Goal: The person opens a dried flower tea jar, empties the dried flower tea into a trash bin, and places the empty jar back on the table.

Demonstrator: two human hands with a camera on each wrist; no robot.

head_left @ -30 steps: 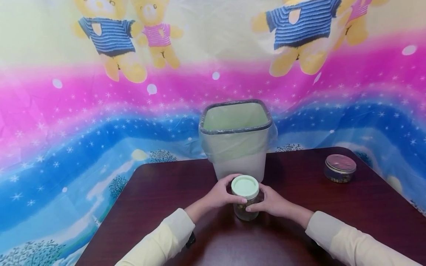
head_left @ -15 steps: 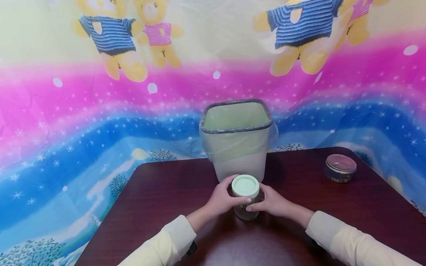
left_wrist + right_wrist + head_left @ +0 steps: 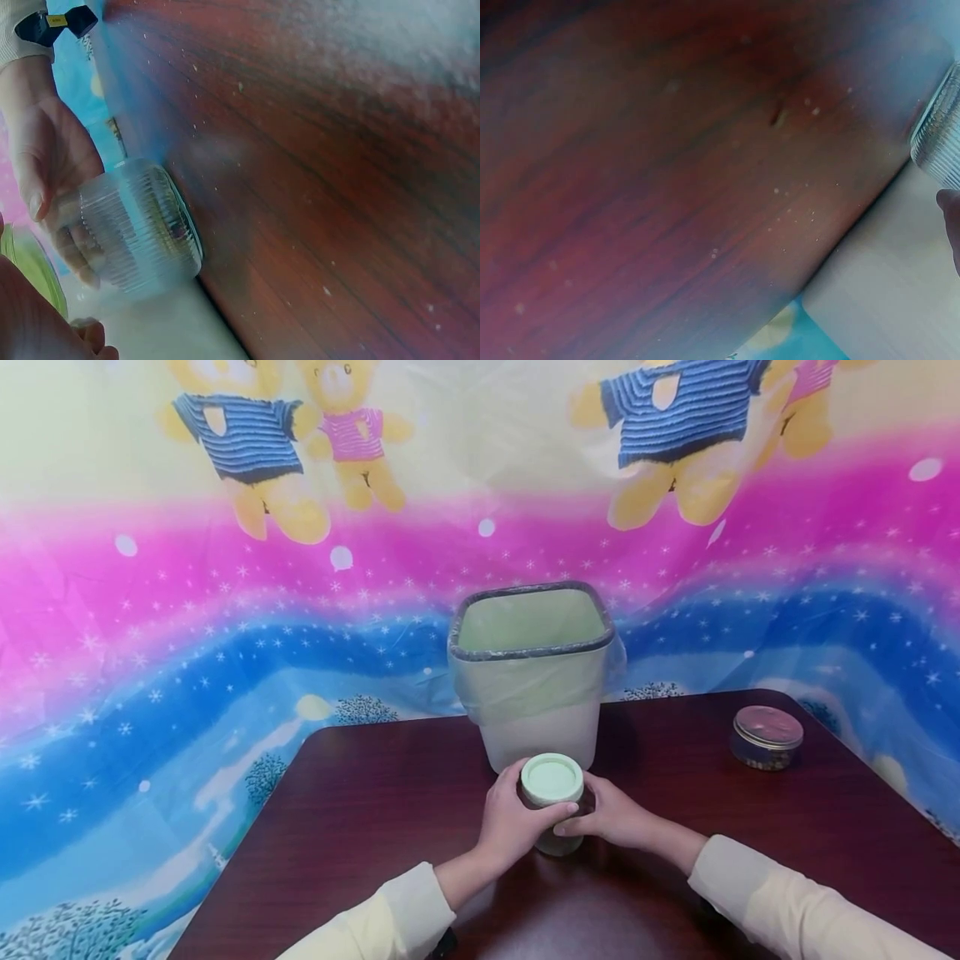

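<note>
Glass jar (image 3: 142,225) stands upright on the desk (image 3: 375,810), within the grasp of both hands' fingers. Those of the right hand (image 3: 613,814) curl round its ribbed body; those of the left hand (image 3: 512,820) grip higher up, wrapped about the pale green lid (image 3: 552,778) — its thumb laid across the near side. Below the fingers, small brownish bits show near the jar's bottom. Just beyond the fingers stands a lined bin (image 3: 536,739); well off to their right — a round container (image 3: 767,739) with a pinkish top.
</note>
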